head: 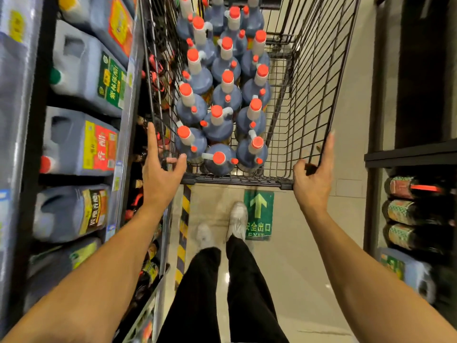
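Observation:
A black wire shopping cart [309, 100] stands in front of me, filled with several dark bottles [217, 125] with red caps. My left hand [160, 169] is at the cart's near left corner, with the index finger straight along the left wall, the thumb spread toward the near rim and another finger curled in at the wire. My right hand [314, 177] grips the near right corner. Its index finger lies straight up the right rim and its other fingers curl round the wire.
Shelves of large dark jugs [79, 144] press close on the left, almost touching the cart. A dark shelf unit with bottles [410, 214] stands on the right. Below are my legs, white shoes [237, 219], a green exit arrow sign [258, 214] and yellow-black floor tape [184, 219].

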`<state>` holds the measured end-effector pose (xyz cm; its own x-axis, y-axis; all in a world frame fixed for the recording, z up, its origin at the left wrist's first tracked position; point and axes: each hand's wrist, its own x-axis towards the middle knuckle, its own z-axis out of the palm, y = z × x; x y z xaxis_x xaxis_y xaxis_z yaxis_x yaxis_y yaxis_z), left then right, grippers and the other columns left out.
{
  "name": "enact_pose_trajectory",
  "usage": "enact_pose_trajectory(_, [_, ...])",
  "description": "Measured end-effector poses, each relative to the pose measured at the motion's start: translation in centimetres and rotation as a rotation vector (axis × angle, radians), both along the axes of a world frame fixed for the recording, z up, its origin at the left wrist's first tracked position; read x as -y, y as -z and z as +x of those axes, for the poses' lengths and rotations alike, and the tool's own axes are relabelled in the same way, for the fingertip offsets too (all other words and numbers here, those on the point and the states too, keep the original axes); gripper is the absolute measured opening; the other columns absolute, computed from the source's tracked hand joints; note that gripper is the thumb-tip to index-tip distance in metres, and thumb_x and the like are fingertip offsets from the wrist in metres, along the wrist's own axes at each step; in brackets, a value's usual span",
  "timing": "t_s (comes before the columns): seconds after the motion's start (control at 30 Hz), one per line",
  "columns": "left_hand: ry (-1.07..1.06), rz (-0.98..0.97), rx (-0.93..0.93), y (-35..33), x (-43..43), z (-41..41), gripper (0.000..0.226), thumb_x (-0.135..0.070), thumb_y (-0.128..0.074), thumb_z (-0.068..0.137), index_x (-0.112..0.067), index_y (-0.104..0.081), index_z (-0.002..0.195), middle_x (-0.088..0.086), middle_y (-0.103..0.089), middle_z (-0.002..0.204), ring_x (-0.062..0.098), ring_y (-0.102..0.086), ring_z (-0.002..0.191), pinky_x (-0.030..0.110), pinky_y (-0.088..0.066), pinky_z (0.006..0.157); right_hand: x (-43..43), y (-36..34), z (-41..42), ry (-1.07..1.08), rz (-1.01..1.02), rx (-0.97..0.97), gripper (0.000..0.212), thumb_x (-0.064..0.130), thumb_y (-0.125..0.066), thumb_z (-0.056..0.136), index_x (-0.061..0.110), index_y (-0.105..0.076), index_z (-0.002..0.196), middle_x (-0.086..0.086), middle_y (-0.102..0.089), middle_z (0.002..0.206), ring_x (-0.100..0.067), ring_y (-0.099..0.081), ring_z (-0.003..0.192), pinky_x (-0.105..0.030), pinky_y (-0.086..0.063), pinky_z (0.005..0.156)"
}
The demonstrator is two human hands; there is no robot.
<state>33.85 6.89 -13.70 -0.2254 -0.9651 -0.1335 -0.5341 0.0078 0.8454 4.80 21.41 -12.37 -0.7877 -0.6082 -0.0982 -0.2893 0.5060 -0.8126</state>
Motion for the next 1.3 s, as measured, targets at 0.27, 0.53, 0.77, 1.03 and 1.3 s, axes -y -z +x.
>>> enact_pose_trajectory(0.27, [0.101, 0.034, 0.055, 0.6, -5.1, 4.9, 0.103, -0.030, -0.070, 0.085, -0.051, 0.004, 0.153, -0.005, -0.048, 0.148, 0.009, -0.068, 0.087, 0.018, -0.055, 0.067, -6.9, 0.5, 3.7, -0.042, -0.006, 0.074, 0.092, 0.021, -0.060, 0.085, 0.049, -0.011, 0.157, 0.001, -0.055, 0.128, -0.016, -0.064, 0.101, -0.042, -0.060, 0.085])
enact_pose_trajectory(0.53, [0.100, 0.027, 0.099, -0.6, -11.4, 9.0, 0.105, -0.025, -0.073, 0.086, -0.043, 0.004, 0.156, -0.018, -0.030, 0.157, -0.030, -0.045, 0.107, -0.009, -0.032, 0.078, -13.3, 0.7, 8.4, -0.022, 0.048, 0.060, 0.094, 0.022, -0.062, 0.085, 0.051, -0.009, 0.156, 0.003, -0.057, 0.119, -0.010, -0.065, 0.088, -0.044, -0.061, 0.080])
enact_pose_trajectory(0.77, [0.078, 0.062, 0.160, -1.3, -17.8, 12.2, 0.105, -0.034, -0.072, 0.085, -0.047, 0.006, 0.154, -0.003, -0.046, 0.151, -0.017, -0.057, 0.102, 0.003, -0.045, 0.076, -19.3, 0.2, 11.6, -0.018, 0.069, 0.065, 0.091, 0.032, -0.059, 0.084, 0.054, -0.006, 0.155, 0.007, -0.060, 0.111, -0.005, -0.067, 0.084, -0.027, -0.060, 0.075])
enact_pose_trajectory(1.03, [0.087, 0.012, 0.205, -1.6, -25.2, 15.5, 0.105, -0.044, -0.069, 0.083, -0.046, 0.008, 0.154, 0.014, -0.052, 0.145, 0.034, -0.058, 0.124, 0.051, -0.052, 0.096, -26.2, -0.1, 14.6, -0.049, 0.044, 0.077, 0.092, 0.030, -0.059, 0.082, 0.049, -0.009, 0.157, 0.006, -0.062, 0.109, -0.013, -0.065, 0.079, -0.038, -0.060, 0.079])
enact_pose_trajectory(1.3, [0.074, -0.019, 0.198, -0.9, -33.1, 18.7, 0.106, -0.040, -0.070, 0.082, -0.040, 0.006, 0.157, 0.005, -0.056, 0.142, 0.021, -0.064, 0.116, 0.045, -0.057, 0.089, -33.5, 0.6, 17.4, -0.071, 0.018, 0.076, 0.091, 0.027, -0.059, 0.085, 0.049, -0.008, 0.157, 0.017, -0.064, 0.099, -0.014, -0.065, 0.082, -0.031, -0.057, 0.083])
